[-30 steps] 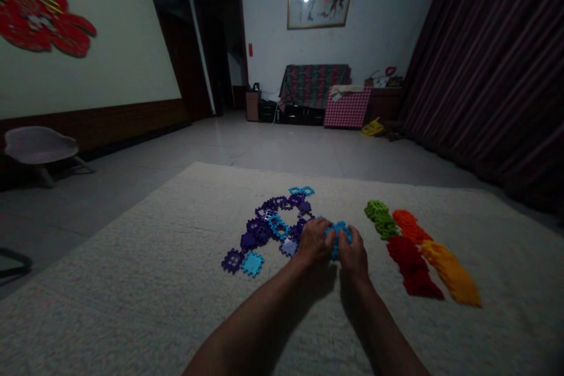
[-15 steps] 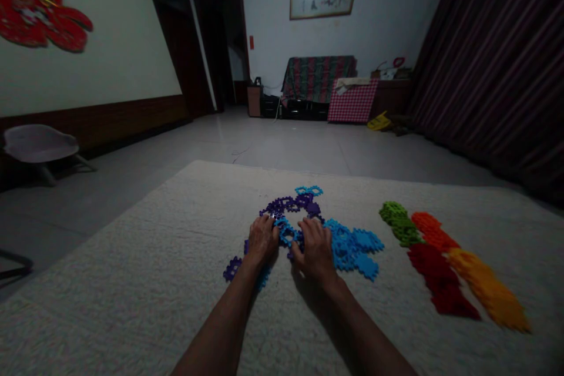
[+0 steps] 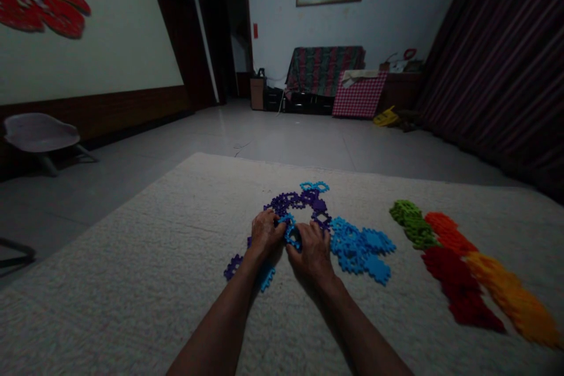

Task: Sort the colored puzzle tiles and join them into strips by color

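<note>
Both my hands rest on a scatter of flat toothed plastic tiles on a cream rug [image 3: 132,282]. My left hand [image 3: 265,233] is curled over purple tiles [image 3: 291,202]. My right hand [image 3: 312,249] sits beside it, and the fingers of both pinch a light blue tile [image 3: 291,234] between them. Right of my right hand lies a row of light blue tiles [image 3: 361,245]. A purple tile [image 3: 232,266] and a blue one [image 3: 265,276] lie under my left wrist.
Rows of green tiles [image 3: 412,223], orange-red tiles [image 3: 447,232], dark red tiles [image 3: 460,288] and orange tiles [image 3: 515,302] lie at the right. A pale low stool [image 3: 39,135] stands at the left wall. A draped sofa [image 3: 326,73] and checked board stand far back.
My hands left the light blue pile, now spread in a row, and moved left onto the mixed purple and blue tiles, closing together on one light blue tile.
</note>
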Tool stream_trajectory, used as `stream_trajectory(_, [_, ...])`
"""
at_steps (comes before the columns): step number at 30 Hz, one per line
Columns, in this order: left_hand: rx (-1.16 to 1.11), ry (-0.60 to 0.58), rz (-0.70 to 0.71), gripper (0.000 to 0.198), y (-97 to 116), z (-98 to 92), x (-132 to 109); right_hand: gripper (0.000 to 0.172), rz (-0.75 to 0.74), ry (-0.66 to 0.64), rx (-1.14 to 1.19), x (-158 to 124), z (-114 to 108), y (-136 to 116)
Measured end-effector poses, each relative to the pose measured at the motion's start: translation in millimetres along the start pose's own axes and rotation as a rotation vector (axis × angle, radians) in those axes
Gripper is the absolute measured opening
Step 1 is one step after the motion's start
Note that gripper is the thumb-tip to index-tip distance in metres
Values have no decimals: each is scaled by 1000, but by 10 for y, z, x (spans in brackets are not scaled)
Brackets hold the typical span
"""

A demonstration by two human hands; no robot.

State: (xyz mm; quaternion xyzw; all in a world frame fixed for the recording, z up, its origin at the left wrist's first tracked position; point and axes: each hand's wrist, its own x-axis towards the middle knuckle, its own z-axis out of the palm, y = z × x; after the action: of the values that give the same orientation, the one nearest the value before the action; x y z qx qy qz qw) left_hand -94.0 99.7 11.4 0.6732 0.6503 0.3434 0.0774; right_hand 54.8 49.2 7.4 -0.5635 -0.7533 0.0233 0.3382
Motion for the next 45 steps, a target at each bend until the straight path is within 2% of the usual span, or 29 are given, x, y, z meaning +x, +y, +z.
stream_trajectory(7, [-116,-81,-60,10,38,-131,50,41,-22,-9,29,8,-11,-59])
stream_trajectory(14, [-247,29,-37,8,66,-212,88,41,-92,77,164,27,13,-40])
stream_trajectory(17, [-273,75,-20,6,78,-257,92,41,-131,157,227,55,30,-15])
stream_trajectory(23, [-298,137,69,6,152,-300,73,49,-46,300,250,112,15,29])
stream_trajectory(26, [-397,29,86,7,207,-307,48,51,-64,300,275,120,-7,45])
stream_trajectory(30, [-512,-188,16,17,254,-289,14,46,-108,311,321,121,3,79])
stream_trajectory(33, [-565,-261,4,23,289,-277,-5,42,-110,319,335,121,36,82])
stream_trajectory(36, [-549,-224,39,28,324,-273,-23,40,-77,320,325,139,36,59])
stream_trajectory(39, [-421,-86,71,30,323,-245,-40,42,-27,335,277,197,-50,122])
stream_trajectory(42, [-211,61,109,25,283,-180,-46,41,67,344,163,258,-216,368])
stream_trajectory(45, [-74,52,172,20,253,-92,-30,40,191,254,-8,260,-408,698])
